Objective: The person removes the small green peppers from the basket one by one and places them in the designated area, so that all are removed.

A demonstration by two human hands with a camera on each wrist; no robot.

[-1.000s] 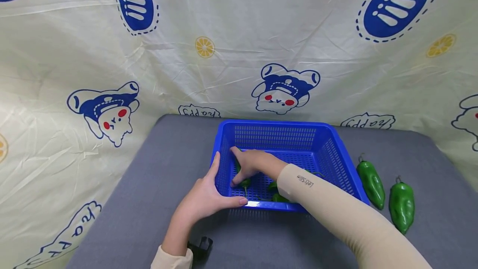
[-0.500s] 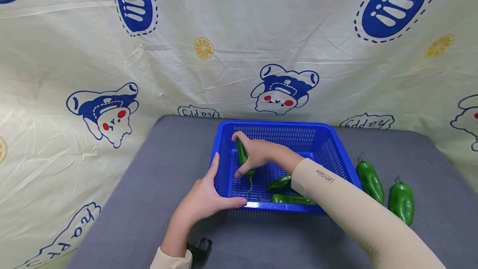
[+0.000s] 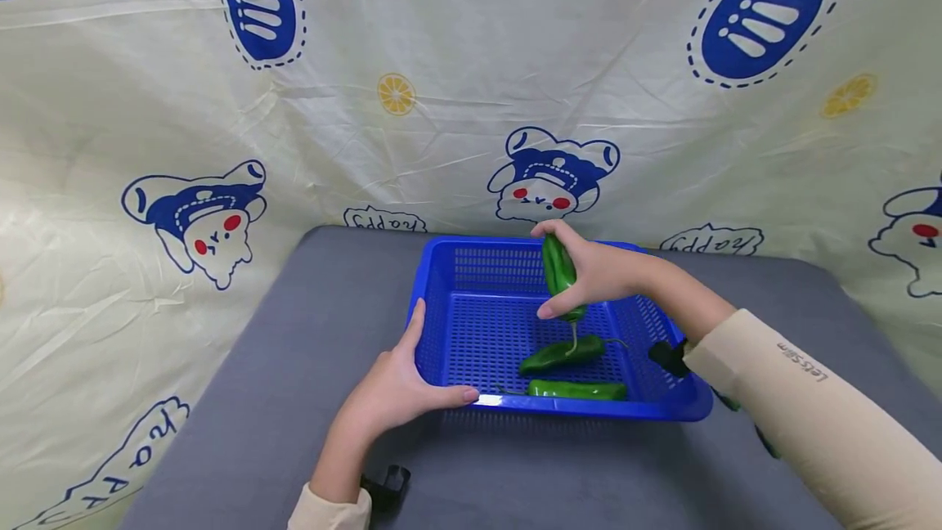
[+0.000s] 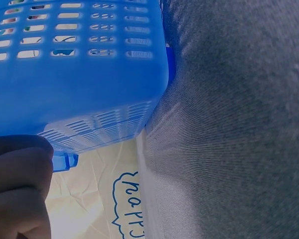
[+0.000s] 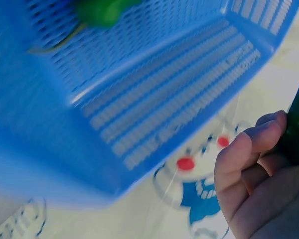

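The head view faces forward and down into the basket [image 3: 478, 334]. Both wrist views share it closer, the left from outside.

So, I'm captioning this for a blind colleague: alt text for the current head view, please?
A right hand holds a green pepper over a blue basket; the left hand touches its rim, and two more green peppers lie inside.

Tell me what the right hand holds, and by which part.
The right hand grips a green pepper by its body, stem pointing down.
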